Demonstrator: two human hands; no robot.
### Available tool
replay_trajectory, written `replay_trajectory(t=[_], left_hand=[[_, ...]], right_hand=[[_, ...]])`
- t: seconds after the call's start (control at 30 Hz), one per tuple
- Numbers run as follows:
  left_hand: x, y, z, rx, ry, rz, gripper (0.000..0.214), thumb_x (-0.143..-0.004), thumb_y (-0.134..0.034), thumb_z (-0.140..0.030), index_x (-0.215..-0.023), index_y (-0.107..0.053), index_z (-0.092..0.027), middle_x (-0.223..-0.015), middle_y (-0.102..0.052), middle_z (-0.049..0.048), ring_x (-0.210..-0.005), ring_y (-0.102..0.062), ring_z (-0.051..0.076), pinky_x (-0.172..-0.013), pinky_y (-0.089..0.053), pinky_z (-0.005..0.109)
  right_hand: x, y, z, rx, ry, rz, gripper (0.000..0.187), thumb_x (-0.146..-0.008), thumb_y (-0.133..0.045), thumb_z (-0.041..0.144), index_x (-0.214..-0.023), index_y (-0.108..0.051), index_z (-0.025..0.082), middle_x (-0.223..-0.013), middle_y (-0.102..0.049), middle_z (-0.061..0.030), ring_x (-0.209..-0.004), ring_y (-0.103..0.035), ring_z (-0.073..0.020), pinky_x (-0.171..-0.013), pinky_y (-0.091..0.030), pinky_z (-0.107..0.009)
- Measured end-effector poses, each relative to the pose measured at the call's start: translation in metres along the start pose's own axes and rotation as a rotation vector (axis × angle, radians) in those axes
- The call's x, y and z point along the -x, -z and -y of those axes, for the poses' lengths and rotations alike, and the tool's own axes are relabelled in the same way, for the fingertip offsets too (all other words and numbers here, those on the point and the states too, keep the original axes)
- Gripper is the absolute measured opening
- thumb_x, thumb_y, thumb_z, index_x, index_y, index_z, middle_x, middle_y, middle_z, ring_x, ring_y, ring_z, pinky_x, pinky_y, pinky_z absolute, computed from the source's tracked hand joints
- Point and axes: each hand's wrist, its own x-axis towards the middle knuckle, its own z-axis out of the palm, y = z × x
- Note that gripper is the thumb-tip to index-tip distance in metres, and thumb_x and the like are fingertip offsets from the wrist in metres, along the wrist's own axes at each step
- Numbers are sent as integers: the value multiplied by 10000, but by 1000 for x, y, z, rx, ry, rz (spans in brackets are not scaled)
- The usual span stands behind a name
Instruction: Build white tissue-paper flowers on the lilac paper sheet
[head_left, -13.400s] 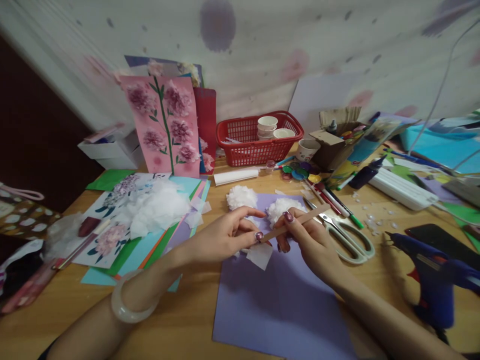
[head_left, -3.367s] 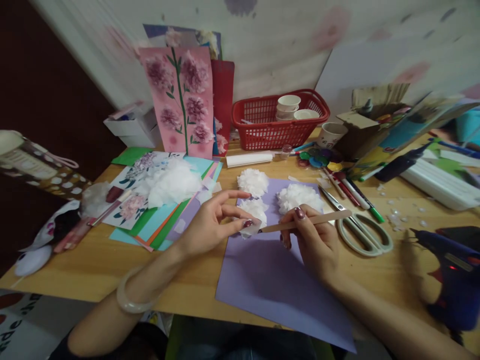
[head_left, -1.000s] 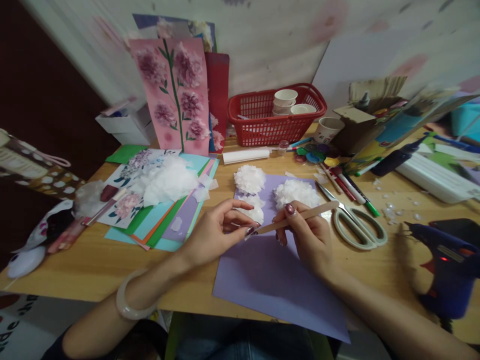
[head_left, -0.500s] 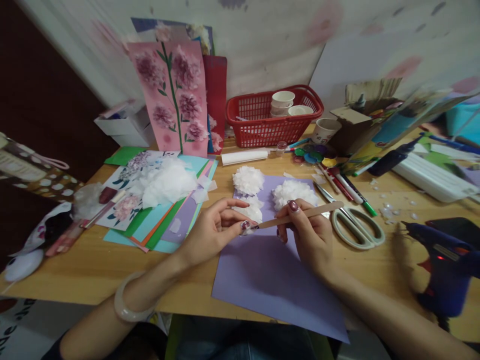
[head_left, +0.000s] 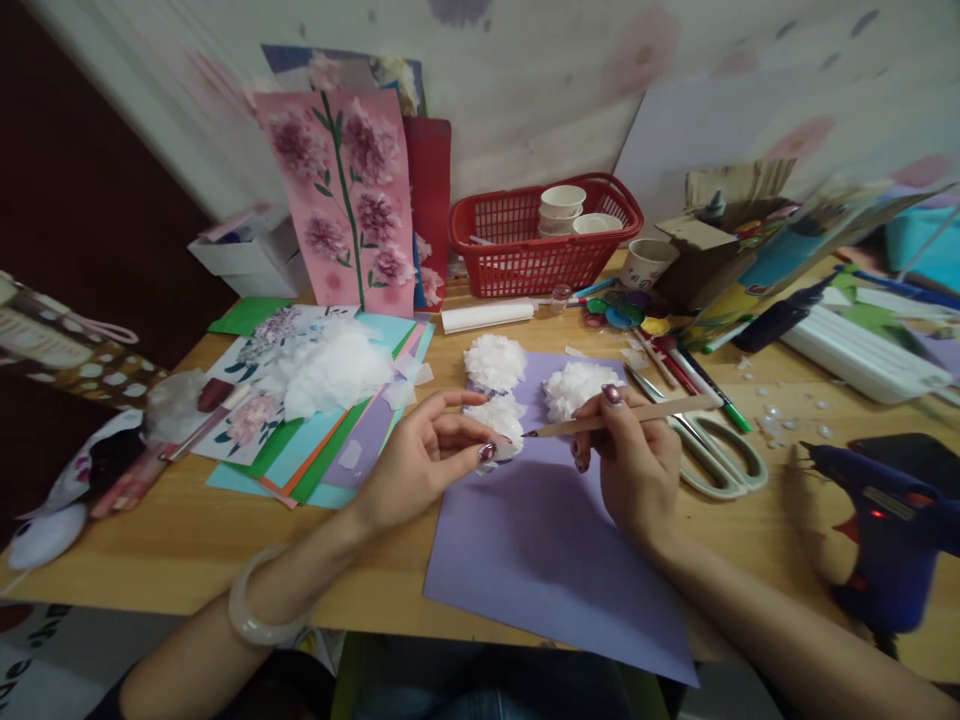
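Observation:
My left hand (head_left: pixel 427 450) is closed in a pinch over the purple sheet (head_left: pixel 555 560), with a small white paper piece (head_left: pixel 504 450) at its fingertips, partly hidden. Held in my right hand (head_left: pixel 637 455) is a slim wooden pencil (head_left: pixel 581 424) whose dark tip points left, just short of the left fingertips. Three ruffled white paper flowers lie on the purple sheet: a rear one (head_left: pixel 495 362), a right one (head_left: pixel 576 388) behind my right hand, and a near one (head_left: pixel 496 418) partly covered by my left fingers.
Scissors (head_left: pixel 724 465) and a blue glue gun (head_left: pixel 885 530) are on the right. Leftward, a white tissue heap (head_left: pixel 337 365) rests on coloured paper sheets (head_left: pixel 300 470). A red basket (head_left: pixel 525 265) with paper cups stands behind, beside a pink flower picture (head_left: pixel 341 200). Markers (head_left: pixel 705 380) lie behind the scissors.
My right hand has drawn the pencil to the right, so its tip has come away from the left fingertips. My left hand has hardly moved.

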Motion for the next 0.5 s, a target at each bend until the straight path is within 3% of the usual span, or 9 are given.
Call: replay_trajectory(t=[0.27,0.5], left_hand=[[1,-5,2,-20,-22,8,444,-801,-695,-177,-1201,-503,-170,-926,-767,47,-933,-719,174,-872,-553,303],[2,-7,3,-64,-6,8,423,-800,-645,-119,-1198,-515,-174,-879,-738,18,-871,-706,142,-838,-541,270]], right_hand=[[6,0,-1,-45,-97,199,329,-954,-558,415,-734,-631,182,-514,-541,33,-443,-518,-81,-425,-410,-200],[7,-1,-2,-36,-78,254,329,-961,-552,418,-741,-637,188,-542,-550,32,-458,-522,-74,-441,-404,-202]])
